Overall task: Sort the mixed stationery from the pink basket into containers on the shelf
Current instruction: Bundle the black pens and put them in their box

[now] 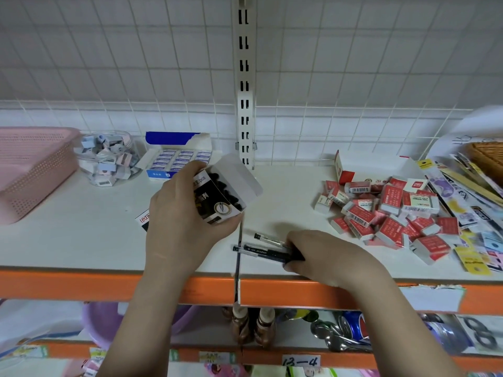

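Note:
My left hand (179,213) grips an open pen box (220,197), tilted, its flap up and dark pen ends showing inside. My right hand (326,257) holds a few black gel pens (266,251) flat on the white shelf (285,197), near its front edge. The pink basket (30,164) stands at the far left of the shelf. To its right are a clear jar of sharpeners (109,159) and an open blue box of erasers (179,159). A heap of red-and-white erasers (386,213) lies at the right beside their open red box (351,170).
Packs of rulers and carded stationery (468,202) lie at the far right, beside a woven basket (487,156). A white slotted upright (246,85) rises at the shelf's back. The orange shelf edge (109,284) runs across; a lower shelf holds bottles and cans.

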Tool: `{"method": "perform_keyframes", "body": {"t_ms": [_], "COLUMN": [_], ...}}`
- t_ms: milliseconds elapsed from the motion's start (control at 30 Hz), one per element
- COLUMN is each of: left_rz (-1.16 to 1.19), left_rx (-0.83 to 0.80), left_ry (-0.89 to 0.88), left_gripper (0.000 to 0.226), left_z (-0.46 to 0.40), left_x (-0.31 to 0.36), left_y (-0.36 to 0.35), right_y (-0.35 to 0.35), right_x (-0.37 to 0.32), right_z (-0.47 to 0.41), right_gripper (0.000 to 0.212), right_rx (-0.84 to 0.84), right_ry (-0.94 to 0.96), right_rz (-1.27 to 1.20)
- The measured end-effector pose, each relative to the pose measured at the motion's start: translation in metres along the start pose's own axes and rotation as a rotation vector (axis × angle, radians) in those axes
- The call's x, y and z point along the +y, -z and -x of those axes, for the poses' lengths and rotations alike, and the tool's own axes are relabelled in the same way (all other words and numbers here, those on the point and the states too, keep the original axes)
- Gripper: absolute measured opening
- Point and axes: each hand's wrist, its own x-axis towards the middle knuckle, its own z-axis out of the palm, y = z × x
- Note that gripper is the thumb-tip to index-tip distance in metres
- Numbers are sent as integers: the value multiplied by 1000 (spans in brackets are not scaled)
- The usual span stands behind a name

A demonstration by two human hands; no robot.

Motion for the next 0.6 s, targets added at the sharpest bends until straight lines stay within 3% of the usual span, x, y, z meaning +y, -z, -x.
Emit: {"method": "perform_keyframes", "body": {"t_ms": [167, 300, 400, 467, 533, 600], "left_rz": [51, 65, -31, -69, -108, -121], "left_rx": [-4, 25, 52, 58, 52, 26], "left_ry": [38, 25, -19, -8, -25, -37], "left_gripper": [78, 76, 74, 75, 75, 76], "left_z": [-1, -2, -3, -4, -3, -1], "left_x": [0, -2, -6, -9, -13, -16], "left_y": [5, 11, 13, 12, 9, 6], "right_y": [-4, -4, 5, 13, 23, 29], "right_x": [2, 7, 11, 6, -1, -5], "right_z": [-3, -1, 2, 6, 15, 23], "right_gripper": [14, 15, 6, 4, 6, 17], "right_rx": [41, 195, 447, 633, 689, 658], "right_ry": [-6, 25, 50, 101, 149, 208], "right_rz": [-24, -74, -309, -626, -889, -858]}}
